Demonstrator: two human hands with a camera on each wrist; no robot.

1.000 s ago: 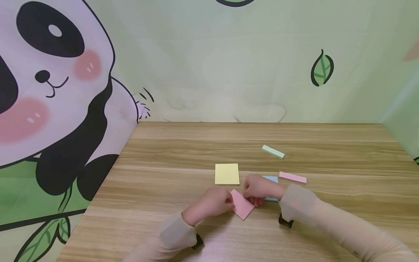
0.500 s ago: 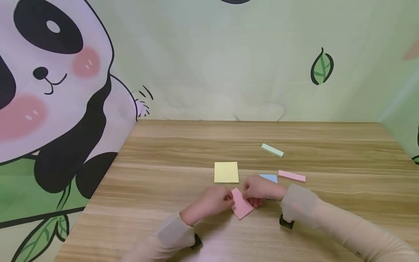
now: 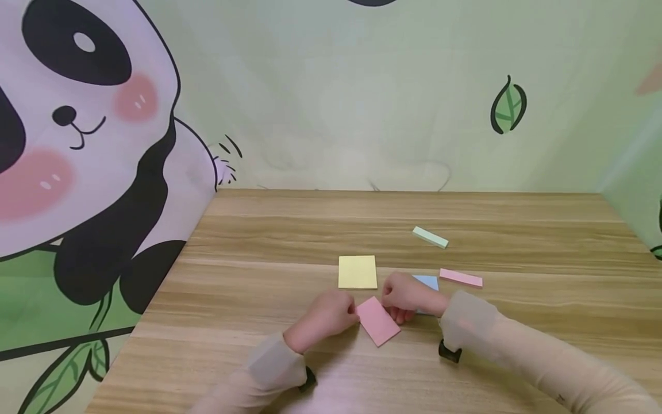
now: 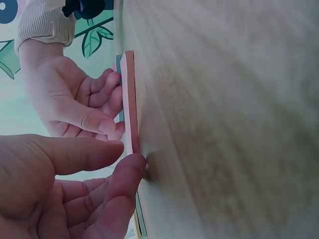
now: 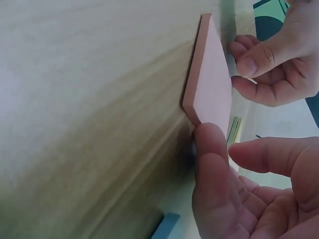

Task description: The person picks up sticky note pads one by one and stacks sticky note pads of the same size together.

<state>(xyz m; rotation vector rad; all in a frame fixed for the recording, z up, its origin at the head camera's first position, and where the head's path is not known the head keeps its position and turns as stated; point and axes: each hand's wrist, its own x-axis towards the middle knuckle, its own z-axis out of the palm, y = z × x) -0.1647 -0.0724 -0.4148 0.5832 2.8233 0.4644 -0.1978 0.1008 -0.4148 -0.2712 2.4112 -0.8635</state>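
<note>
A pink sticky note pad (image 3: 378, 322) lies flat and slanted on the wooden table, between both hands. My left hand (image 3: 328, 313) is at its left corner; in the left wrist view the index fingertip meets the pad's end (image 4: 130, 109), with the thumb just off it. On the opposite side, my right hand (image 3: 411, 293) has its index fingertip against a corner of the pad (image 5: 212, 84), and its thumb stands apart. Beneath the right hand a blue sticky note pad (image 3: 427, 282) is partly hidden.
A square yellow sticky note pad (image 3: 358, 272) lies behind the pink one. To the right are a narrow pink strip pad (image 3: 461, 278) and, farther back, a pale green strip pad (image 3: 430, 237). A panda-printed backdrop (image 3: 331, 115) borders the table's back and left.
My left hand has drawn back leftward from over the pink pad to its corner, uncovering more of it. The pad has turned slightly, and the right hand has shifted a little left.
</note>
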